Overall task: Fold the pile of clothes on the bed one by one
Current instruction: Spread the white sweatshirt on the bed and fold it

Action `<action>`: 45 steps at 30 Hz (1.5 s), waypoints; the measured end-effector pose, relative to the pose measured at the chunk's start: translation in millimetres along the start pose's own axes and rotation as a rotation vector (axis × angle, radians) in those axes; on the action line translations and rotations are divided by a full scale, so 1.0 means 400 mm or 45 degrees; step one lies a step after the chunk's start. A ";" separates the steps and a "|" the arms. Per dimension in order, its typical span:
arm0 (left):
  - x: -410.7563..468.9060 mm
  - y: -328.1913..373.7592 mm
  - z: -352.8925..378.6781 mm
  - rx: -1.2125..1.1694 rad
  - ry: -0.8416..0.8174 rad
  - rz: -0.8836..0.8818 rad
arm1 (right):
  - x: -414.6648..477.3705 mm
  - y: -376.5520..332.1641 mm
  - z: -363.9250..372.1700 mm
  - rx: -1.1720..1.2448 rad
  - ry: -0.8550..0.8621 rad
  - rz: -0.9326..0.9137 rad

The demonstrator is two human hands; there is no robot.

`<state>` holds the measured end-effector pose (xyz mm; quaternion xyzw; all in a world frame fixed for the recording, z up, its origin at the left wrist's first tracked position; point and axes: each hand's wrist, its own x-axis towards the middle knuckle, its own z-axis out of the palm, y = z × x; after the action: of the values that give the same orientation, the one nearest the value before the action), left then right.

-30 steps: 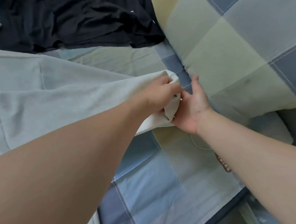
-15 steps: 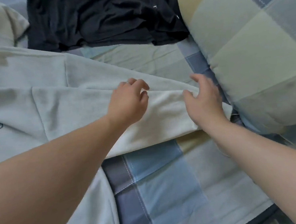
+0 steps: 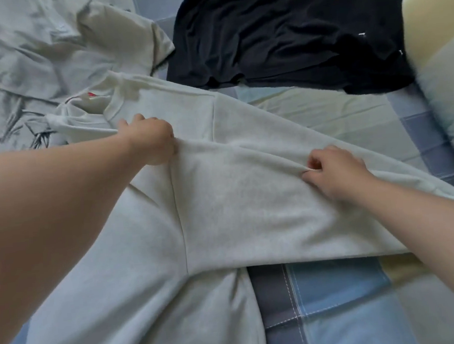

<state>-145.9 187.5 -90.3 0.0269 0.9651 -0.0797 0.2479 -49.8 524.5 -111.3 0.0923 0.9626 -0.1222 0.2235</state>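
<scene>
A pale grey long-sleeved shirt lies spread across the bed, one sleeve stretched out to the right. My left hand grips a ridge of its fabric near the shoulder seam, just below the collar. Further right, my right hand pinches the same raised fold partway along the sleeve. A crumpled black garment lies at the back. At the far left sits a rumpled grey T-shirt with a dark print.
The bed carries a blue, grey and pale-yellow checked sheet. A matching checked pillow rises at the right edge, close to the sleeve's end.
The view has swung left, away from the pillow. Both hands have moved from the cuff end up the sleeve toward the shoulder, and now pinch a raised fold of fabric.
</scene>
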 end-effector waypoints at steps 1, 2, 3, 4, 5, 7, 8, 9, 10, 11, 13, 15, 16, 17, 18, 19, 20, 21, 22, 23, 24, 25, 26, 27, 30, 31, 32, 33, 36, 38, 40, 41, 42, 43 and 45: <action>-0.003 -0.001 0.003 -0.026 0.075 0.023 | 0.002 0.000 0.000 0.057 0.013 -0.020; -0.008 0.000 0.006 -0.060 0.205 0.048 | 0.005 0.003 -0.003 0.131 0.054 -0.035; -0.014 0.006 0.005 -0.080 0.379 0.074 | 0.005 0.007 -0.010 0.215 0.116 -0.040; -0.020 0.019 0.001 -0.098 0.559 0.100 | 0.005 0.015 -0.021 0.286 0.178 -0.026; -0.022 0.037 -0.009 -0.148 0.697 0.122 | 0.005 0.027 -0.032 0.337 0.245 -0.008; -0.011 0.087 -0.041 -0.369 0.797 0.135 | 0.011 0.060 -0.055 0.380 0.371 0.035; 0.003 0.117 -0.058 -0.482 0.791 0.119 | 0.019 0.080 -0.066 0.383 0.423 0.071; 0.019 0.148 -0.073 -0.560 0.779 0.098 | 0.030 0.100 -0.077 0.389 0.470 0.113; 0.036 0.178 -0.088 -0.603 0.776 0.090 | 0.043 0.121 -0.087 0.393 0.511 0.159; 0.053 0.207 -0.098 -0.632 0.776 0.094 | 0.056 0.141 -0.095 0.390 0.537 0.202; 0.085 0.254 -0.103 -0.684 0.745 0.128 | 0.084 0.175 -0.103 0.358 0.551 0.270; 0.109 0.290 -0.090 -0.755 0.642 0.211 | 0.105 0.193 -0.098 0.337 0.499 0.315; 0.114 0.297 -0.072 -0.795 0.574 0.251 | 0.113 0.193 -0.091 0.357 0.449 0.336; 0.113 0.297 -0.048 -0.824 0.538 0.275 | 0.114 0.185 -0.082 0.384 0.390 0.362; 0.109 0.287 -0.023 -0.809 0.572 0.271 | 0.111 0.174 -0.074 0.366 0.348 0.385; 0.103 0.268 0.004 -0.747 0.659 0.236 | 0.101 0.161 -0.068 0.270 0.362 0.364; 0.099 0.241 0.031 -0.673 0.737 0.174 | 0.087 0.143 -0.063 0.135 0.452 0.285; 0.098 0.206 0.058 -0.618 0.760 0.091 | 0.076 0.119 -0.060 0.013 0.578 0.134; 0.099 0.166 0.083 -0.591 0.722 -0.004 | 0.065 0.082 -0.061 -0.059 0.657 -0.047; 0.105 0.124 0.105 -0.587 0.637 -0.096 | 0.061 0.033 -0.065 -0.089 0.657 -0.211; 0.109 0.097 0.126 -0.585 0.531 -0.155 | 0.062 -0.017 -0.066 -0.103 0.608 -0.346; 0.116 0.072 0.144 -0.568 0.435 -0.169 | 0.079 -0.081 -0.061 -0.117 0.516 -0.456; 0.116 0.069 0.163 -0.542 0.379 -0.136 | 0.093 -0.138 -0.047 -0.133 0.400 -0.540; 0.118 0.064 0.179 -0.523 0.390 -0.097 | 0.113 -0.204 -0.029 -0.151 0.294 -0.629; 0.135 0.049 0.202 -0.518 0.520 -0.038 | 0.195 -0.353 0.045 -0.206 0.100 -0.822; 0.136 0.043 0.207 -0.518 0.538 -0.038 | 0.218 -0.379 0.068 -0.241 0.052 -0.832; 0.139 0.038 0.209 -0.514 0.552 -0.037 | 0.242 -0.390 0.087 -0.281 0.034 -0.807; 0.142 0.035 0.208 -0.512 0.555 -0.032 | 0.264 -0.393 0.101 -0.317 0.046 -0.752; 0.146 0.032 0.207 -0.543 0.579 -0.008 | 0.327 -0.404 0.110 -0.299 0.195 -0.487; 0.148 0.029 0.211 -0.575 0.601 0.005 | 0.364 -0.442 0.100 -0.281 0.221 -0.308; 0.154 0.025 0.210 -0.611 0.611 0.020 | 0.383 -0.475 0.095 -0.393 0.252 -0.203; 0.158 0.023 0.208 -0.635 0.621 0.030 | 0.383 -0.487 0.093 -0.455 0.270 -0.186; 0.164 0.021 0.203 -0.674 0.638 0.046 | 0.378 -0.497 0.089 -0.501 0.279 -0.177; 0.168 0.019 0.197 -0.723 0.661 0.056 | 0.372 -0.506 0.085 -0.535 0.273 -0.178; 0.177 0.008 0.189 -0.818 0.711 0.099 | 0.365 -0.519 0.078 -0.552 0.262 -0.160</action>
<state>-171.9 179.0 -190.3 0.0050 0.9692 0.2448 -0.0243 -214.2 335.9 -164.3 -0.0061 0.9878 0.0836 0.1309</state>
